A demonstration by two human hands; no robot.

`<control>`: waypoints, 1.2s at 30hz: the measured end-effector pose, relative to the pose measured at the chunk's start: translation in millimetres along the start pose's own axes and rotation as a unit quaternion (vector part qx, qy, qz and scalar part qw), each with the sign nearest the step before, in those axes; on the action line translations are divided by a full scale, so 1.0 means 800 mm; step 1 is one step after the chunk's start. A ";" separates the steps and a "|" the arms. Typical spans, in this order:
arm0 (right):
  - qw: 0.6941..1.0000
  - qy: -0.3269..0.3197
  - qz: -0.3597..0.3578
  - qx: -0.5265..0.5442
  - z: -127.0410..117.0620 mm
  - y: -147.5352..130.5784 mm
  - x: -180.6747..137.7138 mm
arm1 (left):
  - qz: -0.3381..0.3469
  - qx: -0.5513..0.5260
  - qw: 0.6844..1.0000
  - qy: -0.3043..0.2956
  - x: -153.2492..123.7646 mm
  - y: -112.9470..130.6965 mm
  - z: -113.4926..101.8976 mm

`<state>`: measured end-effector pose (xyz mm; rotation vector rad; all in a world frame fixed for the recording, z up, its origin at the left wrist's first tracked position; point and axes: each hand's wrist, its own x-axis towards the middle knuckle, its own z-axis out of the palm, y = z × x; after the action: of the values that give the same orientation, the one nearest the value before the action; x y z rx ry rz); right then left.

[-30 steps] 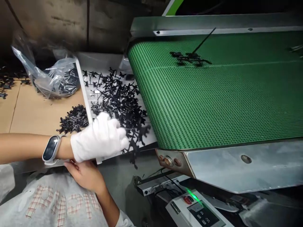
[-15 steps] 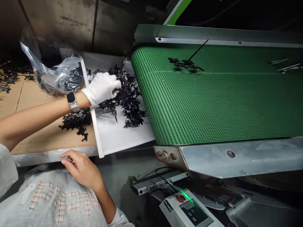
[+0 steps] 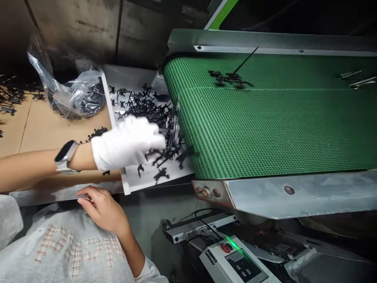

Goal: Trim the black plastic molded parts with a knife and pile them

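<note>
My left hand (image 3: 132,141), in a white glove and smeared by motion, is closed over the white tray (image 3: 135,184) at the belt's end. Its fingers curl around something I cannot make out. A blurred, greyish, long shape stands just beyond the fingertips, among the black plastic parts (image 3: 147,106). Several of these small branched parts lie tangled in the tray, some scattered near its front. My bare right hand (image 3: 104,208) rests by the metal table edge (image 3: 59,194), loosely bent, thumb and forefinger apart, with nothing visible held.
A green conveyor belt (image 3: 265,125) runs to the right, carrying a black cluster (image 3: 229,78) and pale rods (image 3: 362,80). On the wooden table (image 3: 44,129) sits a clear plastic bag (image 3: 76,98) of black parts. Below the belt is a control box (image 3: 238,263).
My left hand has moved toward me and slightly right across the tray. Black parts beneath it have shifted toward the tray's front and the belt. My right hand stays nearly still.
</note>
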<state>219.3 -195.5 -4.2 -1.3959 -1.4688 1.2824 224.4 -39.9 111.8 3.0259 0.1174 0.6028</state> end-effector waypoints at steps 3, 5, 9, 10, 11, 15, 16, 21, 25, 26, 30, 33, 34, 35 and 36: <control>1.000 0.001 -0.006 0.000 0.004 0.002 -0.002 | 0.101 0.020 0.986 -0.132 0.002 0.002 0.035; 1.000 -0.003 -0.006 -0.003 0.006 0.004 -0.004 | 0.117 0.036 0.976 -0.180 0.014 0.002 0.050; 1.000 -0.003 0.004 -0.008 0.008 0.004 -0.005 | 0.108 0.040 0.971 -0.212 0.041 0.019 0.064; 1.000 -0.002 0.005 -0.010 0.007 0.003 -0.005 | 0.103 0.031 0.969 -0.222 0.045 0.026 0.065; 1.000 -0.001 0.005 -0.011 0.007 0.003 -0.006 | 0.092 0.017 0.966 -0.240 0.048 0.032 0.063; 1.000 0.003 0.005 -0.010 0.003 0.002 -0.009 | 0.055 -0.162 0.922 -0.347 0.052 0.031 0.035; 1.000 0.003 0.008 -0.008 0.002 0.002 -0.010 | 0.061 -0.228 0.905 -0.355 0.053 0.021 0.023; 1.000 0.004 0.015 -0.012 0.002 0.002 -0.014 | -0.032 -0.256 0.941 -0.220 0.068 -0.054 -0.012; 1.000 0.002 0.011 -0.014 0.003 0.003 -0.012 | -0.127 -0.007 0.968 -0.219 0.075 -0.081 0.018; 1.000 -0.002 0.011 -0.016 0.003 0.003 -0.011 | -0.122 0.029 0.958 -0.258 0.076 -0.080 0.028; 0.999 -0.008 0.025 -0.024 0.002 0.005 -0.010 | -0.103 0.109 0.926 -0.348 0.083 -0.066 0.048; 0.999 0.001 0.031 -0.023 0.000 0.007 -0.013 | -0.118 0.117 0.929 -0.330 0.088 -0.076 0.042; 0.999 0.004 0.031 -0.021 -0.001 0.008 -0.014 | -0.125 0.116 0.933 -0.317 0.087 -0.085 0.038; 0.999 0.008 0.031 -0.018 -0.002 0.010 -0.015 | -0.131 0.118 0.936 -0.304 0.086 -0.096 0.035; 0.999 0.011 0.031 -0.015 -0.002 0.011 -0.016 | -0.139 0.120 0.941 -0.285 0.084 -0.109 0.033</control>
<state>225.1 -208.2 -10.4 -1.4805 -1.4452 1.2843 290.5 51.5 107.3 3.1748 0.6093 -0.3373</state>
